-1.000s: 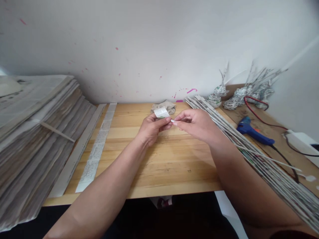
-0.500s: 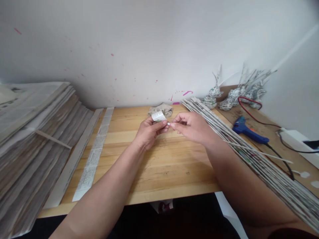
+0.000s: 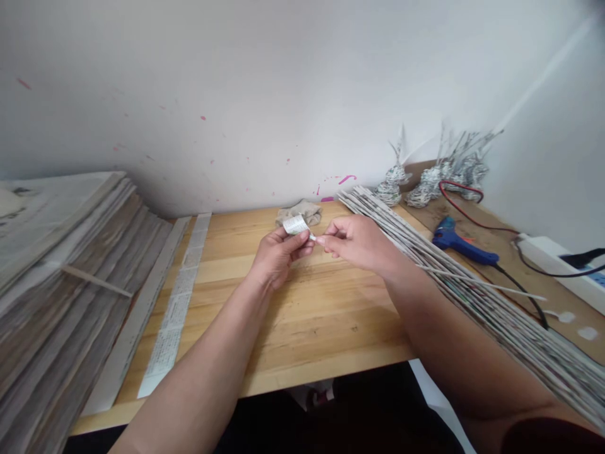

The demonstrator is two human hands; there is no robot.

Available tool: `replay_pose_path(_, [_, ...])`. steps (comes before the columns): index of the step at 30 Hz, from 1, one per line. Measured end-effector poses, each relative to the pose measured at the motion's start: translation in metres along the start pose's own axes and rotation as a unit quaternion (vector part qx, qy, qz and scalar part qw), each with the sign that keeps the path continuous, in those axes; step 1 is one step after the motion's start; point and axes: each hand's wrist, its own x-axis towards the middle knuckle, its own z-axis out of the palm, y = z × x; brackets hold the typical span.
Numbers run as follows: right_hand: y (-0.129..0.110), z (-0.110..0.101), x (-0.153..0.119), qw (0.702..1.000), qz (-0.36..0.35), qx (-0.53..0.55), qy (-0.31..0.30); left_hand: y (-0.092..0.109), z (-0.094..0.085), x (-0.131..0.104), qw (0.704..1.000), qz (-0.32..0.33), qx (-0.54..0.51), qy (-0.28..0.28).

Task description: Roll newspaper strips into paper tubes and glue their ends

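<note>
At centre, one newspaper strip [image 3: 294, 224] was finger-pinched by left hand [image 3: 275, 255] and right hand [image 3: 358, 242]; one glue gun [image 3: 467, 246] was seen right.

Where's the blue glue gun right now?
In the head view, the blue hot glue gun lies on the right, between the rolled newspaper sticks and the white power strip.

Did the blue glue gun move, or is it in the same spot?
No. The blue glue gun lies in the same place beside the white power strip; the whole view just shifted.
</note>
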Motion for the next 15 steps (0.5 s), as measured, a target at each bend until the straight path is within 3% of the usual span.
replay_pose_path(12, [-0.0093,-0.0020,-0.0016,0.997,-0.019,-0.064,0.025,0.0015,0.0040,-0.0030,1.000,0.002,0.011,-0.004])
replay_pose_path(15, [-0.0066,0.0027,-0.0009,0.996,-0.056,-0.059,0.047,0.0028,0.0049,-0.0024,1.000,0.007,0.002,0.020])
